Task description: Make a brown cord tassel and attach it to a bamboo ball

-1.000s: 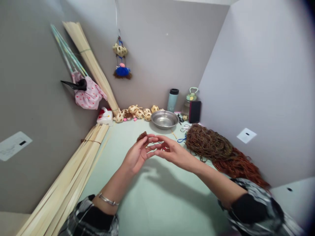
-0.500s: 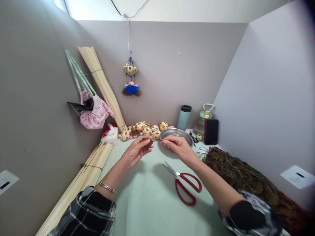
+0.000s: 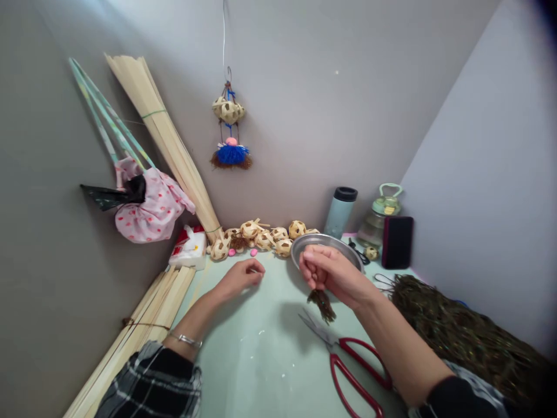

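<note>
My right hand [image 3: 335, 276] is closed in front of the metal bowl [image 3: 357, 261], with a small brown fibre tassel [image 3: 321, 306] hanging below its fingers. Beneath it, partly behind my right forearm, lie scissors with red handles [image 3: 337, 383], their blades slightly apart. On the left, my left hand [image 3: 239, 280] is low over the pale green tabletop [image 3: 256, 360], fingers curled and tips together; anything between them is too small to make out. Just beyond it are pink beads [image 3: 253, 252] and a row of woven strip balls [image 3: 263, 240].
Bundled wooden strips [image 3: 163, 145] lean at the left, with more strips [image 3: 148, 313] below. A tissue pack [image 3: 189, 247] stands beside them. A tumbler [image 3: 342, 212], a jug [image 3: 376, 220] and a phone [image 3: 397, 242] stand at the back right, near a brown fibre heap [image 3: 461, 325]. A woven ornament [image 3: 229, 110] hangs on the wall.
Before, both hands were close together with a thin brown strand between them. Now they are apart: the tassel hangs from my right hand, and my left hand is lower. The view has tilted down.
</note>
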A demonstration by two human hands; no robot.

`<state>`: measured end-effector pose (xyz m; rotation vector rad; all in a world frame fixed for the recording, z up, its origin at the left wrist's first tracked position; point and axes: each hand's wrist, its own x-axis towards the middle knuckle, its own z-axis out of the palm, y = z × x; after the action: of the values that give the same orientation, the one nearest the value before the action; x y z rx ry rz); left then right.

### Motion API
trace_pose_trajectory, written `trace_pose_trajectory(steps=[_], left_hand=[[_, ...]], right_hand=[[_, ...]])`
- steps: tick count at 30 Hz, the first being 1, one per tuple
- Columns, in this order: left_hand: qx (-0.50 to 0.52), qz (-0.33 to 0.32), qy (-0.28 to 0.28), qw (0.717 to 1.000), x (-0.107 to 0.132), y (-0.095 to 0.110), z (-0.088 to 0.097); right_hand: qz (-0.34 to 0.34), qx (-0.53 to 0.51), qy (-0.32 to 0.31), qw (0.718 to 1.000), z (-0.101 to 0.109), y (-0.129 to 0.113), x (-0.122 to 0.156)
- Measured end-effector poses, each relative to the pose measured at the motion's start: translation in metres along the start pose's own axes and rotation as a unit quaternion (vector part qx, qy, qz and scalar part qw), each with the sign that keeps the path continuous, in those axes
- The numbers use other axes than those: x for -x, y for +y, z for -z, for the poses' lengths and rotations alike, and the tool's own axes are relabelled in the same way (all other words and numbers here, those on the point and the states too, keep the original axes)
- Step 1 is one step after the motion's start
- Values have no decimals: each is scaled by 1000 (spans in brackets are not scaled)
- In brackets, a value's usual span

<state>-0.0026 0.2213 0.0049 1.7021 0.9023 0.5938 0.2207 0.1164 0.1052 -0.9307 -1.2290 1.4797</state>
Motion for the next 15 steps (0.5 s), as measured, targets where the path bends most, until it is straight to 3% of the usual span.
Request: trace_pose_trajectory(steps=[2,4,7,11,15], left_hand=[[-146,-50,95,983,-18,-13,9],[-271,-75,109,953,-33,-21,15],[-416,-50,108,902,-50,-22,17],[-463,-48,124,876,-57,-14,12],[-446,-67,136,882,-55,-13,8]], right_hand=[[-6,38,-15,999,2,-6,4],[19,66,-21,997,6,-18,13],[51,95,8,994,11,-42,33],[57,106,30,992,12,-57,62],[-76,121,-27,989,-9,-31,79]])
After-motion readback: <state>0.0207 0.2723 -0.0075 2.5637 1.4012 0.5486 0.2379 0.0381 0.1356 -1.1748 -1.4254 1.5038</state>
